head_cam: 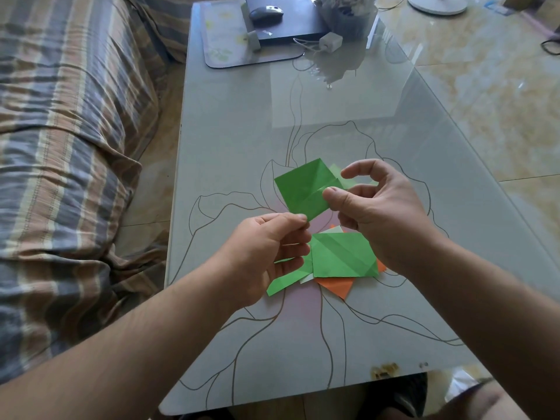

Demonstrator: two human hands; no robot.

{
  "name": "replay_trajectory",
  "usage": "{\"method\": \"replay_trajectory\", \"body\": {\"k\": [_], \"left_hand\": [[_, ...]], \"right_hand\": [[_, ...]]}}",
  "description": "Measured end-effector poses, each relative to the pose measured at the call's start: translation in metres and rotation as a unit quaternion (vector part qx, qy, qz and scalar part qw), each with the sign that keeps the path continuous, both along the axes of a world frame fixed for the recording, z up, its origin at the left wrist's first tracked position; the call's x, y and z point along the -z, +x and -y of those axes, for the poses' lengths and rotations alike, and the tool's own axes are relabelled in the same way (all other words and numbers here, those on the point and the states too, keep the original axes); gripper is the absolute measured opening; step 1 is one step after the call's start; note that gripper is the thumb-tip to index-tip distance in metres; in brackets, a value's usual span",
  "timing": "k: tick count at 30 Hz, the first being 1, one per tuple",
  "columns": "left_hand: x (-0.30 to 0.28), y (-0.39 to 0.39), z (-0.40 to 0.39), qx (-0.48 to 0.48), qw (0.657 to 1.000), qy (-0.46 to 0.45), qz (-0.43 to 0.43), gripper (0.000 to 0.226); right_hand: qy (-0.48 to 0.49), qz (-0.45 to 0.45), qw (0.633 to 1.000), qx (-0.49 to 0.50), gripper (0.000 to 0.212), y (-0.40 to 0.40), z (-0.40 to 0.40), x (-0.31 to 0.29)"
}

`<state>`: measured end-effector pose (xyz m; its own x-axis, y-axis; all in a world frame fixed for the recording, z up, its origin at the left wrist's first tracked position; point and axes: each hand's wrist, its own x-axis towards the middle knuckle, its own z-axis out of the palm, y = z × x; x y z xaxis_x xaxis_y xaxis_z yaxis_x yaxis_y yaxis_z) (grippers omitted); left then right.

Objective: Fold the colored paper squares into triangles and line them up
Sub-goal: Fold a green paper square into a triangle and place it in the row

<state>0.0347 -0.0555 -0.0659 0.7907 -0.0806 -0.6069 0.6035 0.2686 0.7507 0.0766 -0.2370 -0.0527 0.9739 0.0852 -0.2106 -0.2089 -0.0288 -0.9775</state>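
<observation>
Two hands [318, 225] pinch one green paper square [303, 189] above the table [230, 122].

Both forearms reach forward, bare. The left hand [266, 250] pinches with thumb and forefinger; the right hand [372, 207] pinches likewise, its other fingers curled.

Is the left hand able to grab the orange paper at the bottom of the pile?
Probably not right away. The left hand is pinching the held green square, and the orange paper lies mostly under another green sheet, only its edges showing.
</observation>
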Motion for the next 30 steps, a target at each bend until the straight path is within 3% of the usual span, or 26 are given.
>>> {"method": "replay_trajectory", "body": {"k": [5, 8, 10, 15, 19, 25, 30], "left_hand": [[-0.002, -0.001, 0.001, -0.018, 1.000, -0.009, -0.004, 0.013], [-0.003, 0.000, 0.001, -0.032, 0.999, -0.021, 0.004, 0.015], [-0.003, 0.000, 0.001, -0.029, 0.999, -0.020, 0.015, 0.017], [-0.005, -0.004, 0.001, -0.001, 0.998, 0.026, 0.053, 0.015], [-0.006, -0.006, 0.001, 0.016, 0.995, 0.064, 0.070, 0.029], [-0.006, -0.008, 0.003, 0.018, 0.992, 0.088, 0.089, 0.032], [-0.006, -0.007, 0.002, 0.016, 0.990, 0.096, 0.102, 0.028]], "right_hand": [[0.091, -0.088, 0.992, -0.003, 0.049, -0.002, -0.007, -0.003], [0.040, -0.125, 0.988, -0.085, 0.022, -0.010, -0.014, 0.000], [0.006, -0.124, 0.986, -0.112, 0.012, -0.014, -0.017, 0.003], [-0.020, -0.108, 0.989, -0.097, 0.016, -0.013, -0.017, 0.003], [-0.042, -0.101, 0.989, -0.099, 0.022, -0.013, -0.015, 0.004], [-0.027, -0.121, 0.987, -0.105, 0.007, -0.013, -0.017, 0.001], [-0.028, -0.101, 0.988, -0.114, 0.011, -0.012, -0.017, -0.001]]}}
